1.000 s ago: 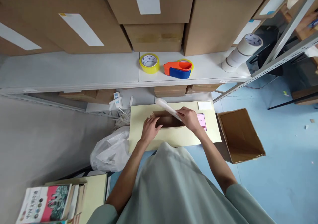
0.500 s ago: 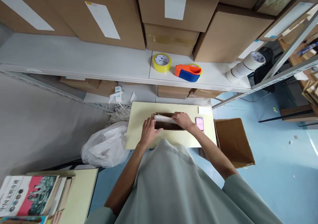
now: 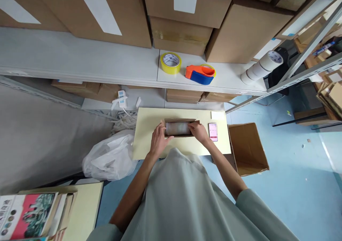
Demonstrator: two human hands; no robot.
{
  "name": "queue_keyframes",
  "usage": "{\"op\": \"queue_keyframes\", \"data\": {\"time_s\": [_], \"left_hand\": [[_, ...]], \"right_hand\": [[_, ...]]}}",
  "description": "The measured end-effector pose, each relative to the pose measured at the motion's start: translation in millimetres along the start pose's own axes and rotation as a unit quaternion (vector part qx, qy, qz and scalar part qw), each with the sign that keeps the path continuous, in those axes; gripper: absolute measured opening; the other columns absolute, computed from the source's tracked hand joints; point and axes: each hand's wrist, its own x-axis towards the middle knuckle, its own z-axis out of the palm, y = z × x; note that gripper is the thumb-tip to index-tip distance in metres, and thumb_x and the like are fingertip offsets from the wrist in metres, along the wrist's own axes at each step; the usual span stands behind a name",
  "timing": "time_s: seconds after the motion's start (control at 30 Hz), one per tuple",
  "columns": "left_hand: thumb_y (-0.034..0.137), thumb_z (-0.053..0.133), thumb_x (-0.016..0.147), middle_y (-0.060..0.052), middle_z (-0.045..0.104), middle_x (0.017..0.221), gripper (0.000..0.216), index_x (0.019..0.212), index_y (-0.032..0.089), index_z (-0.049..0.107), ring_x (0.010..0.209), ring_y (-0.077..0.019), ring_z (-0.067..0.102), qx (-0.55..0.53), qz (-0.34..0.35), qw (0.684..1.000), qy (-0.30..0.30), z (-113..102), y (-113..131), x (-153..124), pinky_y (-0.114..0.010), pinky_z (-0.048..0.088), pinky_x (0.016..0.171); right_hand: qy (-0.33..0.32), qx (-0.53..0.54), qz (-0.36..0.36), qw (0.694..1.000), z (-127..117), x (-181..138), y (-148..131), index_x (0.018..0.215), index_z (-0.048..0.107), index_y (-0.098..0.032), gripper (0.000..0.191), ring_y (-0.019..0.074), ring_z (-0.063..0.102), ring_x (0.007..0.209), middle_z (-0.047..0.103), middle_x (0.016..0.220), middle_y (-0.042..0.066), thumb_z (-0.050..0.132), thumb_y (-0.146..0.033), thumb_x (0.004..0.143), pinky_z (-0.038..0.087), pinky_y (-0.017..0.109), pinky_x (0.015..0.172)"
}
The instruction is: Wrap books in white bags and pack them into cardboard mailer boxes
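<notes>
A small open cardboard box [image 3: 179, 120] sits on the pale yellow table [image 3: 145, 118] in front of me. Inside it lies a whitish wrapped bundle [image 3: 177, 128], rounded on top; its contents cannot be made out. My left hand [image 3: 158, 140] grips the left end of the box, its thumb along the front edge. At the other end, the fingers of my right hand [image 3: 199, 132] are closed on the right end of the bundle, within the box. A phone [image 3: 213, 132] with a lit pinkish screen lies beside my right wrist.
On the shelf [image 3: 107, 62] beyond the table stand yellow tape [image 3: 170, 63], an orange-and-blue tape dispenser [image 3: 200, 74] and white rolls [image 3: 263, 67]. Large cartons [image 3: 248, 34] line its back. An open carton [image 3: 248, 148] is right of the table, a white plastic bag [image 3: 109, 157] left.
The bundle, tilted half a second ago, now lies level and lower in the box. My right hand has moved slightly down with it. The left hand stays at the box's left end.
</notes>
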Motion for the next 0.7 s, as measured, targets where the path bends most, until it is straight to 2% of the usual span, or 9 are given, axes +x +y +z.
{"op": "queue_keyframes", "data": {"time_s": [0.1,0.2,0.3,0.5,0.6,0.7], "left_hand": [[0.04,0.091,0.086,-0.023,0.048,0.157,0.078,0.147,0.02,0.048,0.149,-0.0433,0.053,-0.005,-0.029,0.999,0.038,4,0,-2,-0.058,0.051,0.118],[0.045,0.091,0.086,-0.021,0.056,0.144,0.085,0.153,0.02,0.044,0.138,-0.043,0.06,-0.003,-0.06,0.997,0.055,8,-2,-3,-0.06,0.053,0.114],[0.043,0.085,0.091,-0.018,0.065,0.133,0.083,0.158,0.021,0.042,0.13,-0.0412,0.064,0.002,-0.05,0.998,0.038,11,-3,-4,-0.061,0.053,0.113],[0.038,0.072,0.102,-0.018,0.073,0.14,0.087,0.173,0.021,0.024,0.137,-0.0371,0.064,-0.014,0.015,0.998,-0.062,14,-6,0,-0.057,0.051,0.117],[0.04,0.066,0.105,-0.017,0.074,0.143,0.082,0.173,0.021,0.025,0.14,-0.0353,0.064,-0.028,0.001,0.993,-0.116,16,-12,6,-0.057,0.047,0.122],[0.044,0.069,0.102,-0.015,0.075,0.144,0.081,0.171,0.022,0.032,0.142,-0.0342,0.064,-0.037,-0.032,0.987,-0.151,15,-21,14,-0.055,0.044,0.126]], "right_hand": [[0.136,0.053,0.05,0.988,-4,-27,20,0.127,0.079,-0.024,0.03,0.0272,0.079,0.104,0.081,0.124,0.012,0.058,-0.033,0.108,0.064,0.038,0.091],[0.182,0.081,0.112,0.974,2,-46,34,0.134,0.074,-0.018,0.044,0.0324,0.077,0.11,0.077,0.131,0.019,0.062,-0.048,0.106,0.066,0.046,0.09],[0.159,0.125,0.1,0.974,16,-55,34,0.136,0.074,-0.019,0.049,0.0329,0.076,0.112,0.077,0.133,0.019,0.064,-0.054,0.105,0.066,0.048,0.094],[0.071,0.092,0.048,0.992,41,-48,22,0.143,0.073,-0.021,0.054,0.0349,0.067,0.136,0.078,0.135,0.014,0.082,-0.048,0.096,0.058,0.049,0.114],[0.015,0.059,0.039,0.997,45,-39,25,0.142,0.075,-0.024,0.057,0.0353,0.066,0.138,0.079,0.135,0.013,0.089,-0.044,0.091,0.056,0.048,0.115],[-0.015,0.047,0.042,0.998,42,-30,33,0.138,0.077,-0.023,0.052,0.0354,0.068,0.135,0.081,0.13,0.014,0.089,-0.045,0.092,0.057,0.047,0.111]]}}
